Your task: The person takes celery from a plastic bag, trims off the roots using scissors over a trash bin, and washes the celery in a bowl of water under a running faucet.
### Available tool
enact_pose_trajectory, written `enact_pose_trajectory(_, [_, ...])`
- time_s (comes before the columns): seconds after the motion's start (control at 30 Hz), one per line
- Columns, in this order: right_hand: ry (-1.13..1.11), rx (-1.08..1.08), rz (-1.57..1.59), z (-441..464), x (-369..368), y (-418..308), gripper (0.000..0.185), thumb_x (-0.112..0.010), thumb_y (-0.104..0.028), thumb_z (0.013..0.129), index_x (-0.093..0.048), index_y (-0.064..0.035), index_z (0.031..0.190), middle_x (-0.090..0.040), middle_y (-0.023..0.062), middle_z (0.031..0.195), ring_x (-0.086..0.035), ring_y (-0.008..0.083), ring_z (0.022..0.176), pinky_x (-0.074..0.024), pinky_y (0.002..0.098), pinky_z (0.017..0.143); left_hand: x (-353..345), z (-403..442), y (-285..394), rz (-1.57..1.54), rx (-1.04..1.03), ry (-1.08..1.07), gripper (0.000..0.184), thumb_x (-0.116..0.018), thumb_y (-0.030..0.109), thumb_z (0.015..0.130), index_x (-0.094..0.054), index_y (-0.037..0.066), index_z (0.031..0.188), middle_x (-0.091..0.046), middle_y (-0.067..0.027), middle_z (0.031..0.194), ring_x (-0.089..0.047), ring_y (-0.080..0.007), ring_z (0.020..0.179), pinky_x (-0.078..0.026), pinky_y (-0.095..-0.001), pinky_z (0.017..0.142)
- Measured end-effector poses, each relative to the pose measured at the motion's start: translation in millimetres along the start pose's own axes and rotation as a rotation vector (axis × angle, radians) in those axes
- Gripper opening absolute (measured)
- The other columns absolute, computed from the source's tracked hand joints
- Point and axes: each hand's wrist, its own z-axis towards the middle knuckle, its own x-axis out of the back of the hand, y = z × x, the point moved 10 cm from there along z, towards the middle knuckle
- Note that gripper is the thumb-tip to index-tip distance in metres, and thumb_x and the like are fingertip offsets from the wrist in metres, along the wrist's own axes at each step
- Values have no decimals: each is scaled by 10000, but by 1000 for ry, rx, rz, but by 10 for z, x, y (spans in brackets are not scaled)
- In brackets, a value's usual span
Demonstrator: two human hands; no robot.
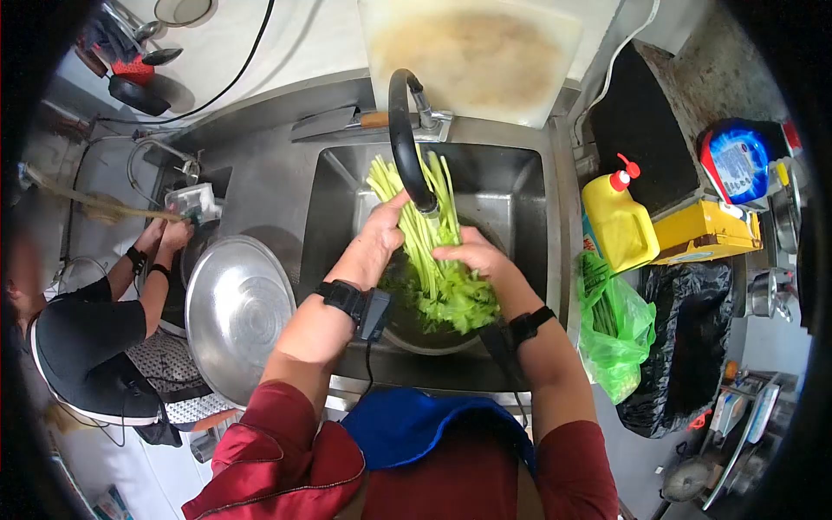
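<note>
A bunch of leafy green celery (425,247) lies between my two hands over the sink (325,234), stems toward the faucet and leaves toward me. My left hand (380,238) is closed around the left side of the stems. On the right, my right hand (477,253) grips the bunch near the leaves, with its thumb on top. The black curved faucet (403,130) comes down over the stems. Beneath the bunch, a round metal basin (429,347) sits in the sink, mostly covered by the leaves.
A knife (325,126) lies behind the sink. At left are a large metal lid or bowl (238,303) and a co-worker (95,338) at another basin. To the right stand a yellow bottle (620,227), a green bag (620,325) and a black bag (680,347).
</note>
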Motion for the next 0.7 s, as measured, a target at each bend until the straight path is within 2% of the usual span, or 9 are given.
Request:
enact_pose_trajectory(0.13, [153,64,-429,88,35,142,410,-668,-88,680,-527,45,1042,-628,122,881,-596,163,801,-462,299,711,36,-22,-197,93,-77,32,355,-623,287,807,-518,80,1076,-589,-74,949,-580,-232,848,-488,-399,746])
enact_pose_trajectory(0.2, [380,-157,-1306,-91,-32,-45,530,-623,-35,637,-437,71,1122,-603,164,926,-596,254,876,-471,365,705,39,-80,-203,165,-145,39,349,-638,261,797,-516,82,1072,-586,-75,946,-580,-226,843,-491,-389,743])
enact_pose_trajectory(0.3, [420,35,-1542,-176,-367,-248,544,-596,-41,618,-390,90,1104,-561,236,939,-575,325,899,-467,407,717,61,-109,-102,206,-200,47,315,-654,178,768,-520,63,1029,-578,-79,917,-583,-222,818,-497,-379,734])
enact_pose_trajectory(0.37, [380,76,-1590,-195,-403,-329,479,-568,-44,649,-412,63,1089,-574,204,937,-591,341,851,-478,390,723,97,-108,-62,146,-163,55,260,-656,66,729,-531,19,953,-570,-86,864,-588,-226,781,-505,-376,722])
enact_pose_trajectory(0.4, [318,128,-1523,-162,-381,-362,461,-562,-43,658,-416,59,1083,-572,212,941,-589,342,856,-472,401,738,52,-182,65,84,-239,107,275,-611,-8,694,-531,-66,951,-599,-160,819,-616,-287,708,-540,-408,635])
enact_pose_trajectory(0.5, [263,111,-1286,-168,-234,-526,450,-552,-48,687,-412,36,1106,-577,215,936,-581,339,876,-460,418,780,-26,-374,197,77,-222,181,256,-590,-5,702,-540,-69,945,-607,-179,835,-622,-301,714,-537,-431,648])
enact_pose_trajectory(0.57, [100,203,-907,-99,-161,-506,531,-697,-210,635,-491,-23,1087,-594,211,919,-576,339,874,-445,394,786,-67,-433,238,100,-196,214,259,-578,-8,706,-537,-71,954,-607,-185,845,-622,-310,723,-535,-442,655])
enact_pose_trajectory(0.63, [35,145,-969,1,-94,-480,546,-716,-236,610,-511,-30,1073,-596,208,915,-577,331,866,-444,386,782,-41,-454,232,122,-175,247,263,-567,-11,709,-534,-73,962,-607,-191,856,-622,-319,732,-533,-453,663])
enact_pose_trajectory(0.7, [-25,91,-1024,32,-136,-494,562,-735,-262,586,-531,-37,1058,-598,205,910,-579,324,858,-444,379,777,-17,-577,168,86,-102,378,177,-516,27,751,-561,-46,905,-584,-161,892,-592,-299,792,-497,-436,772])
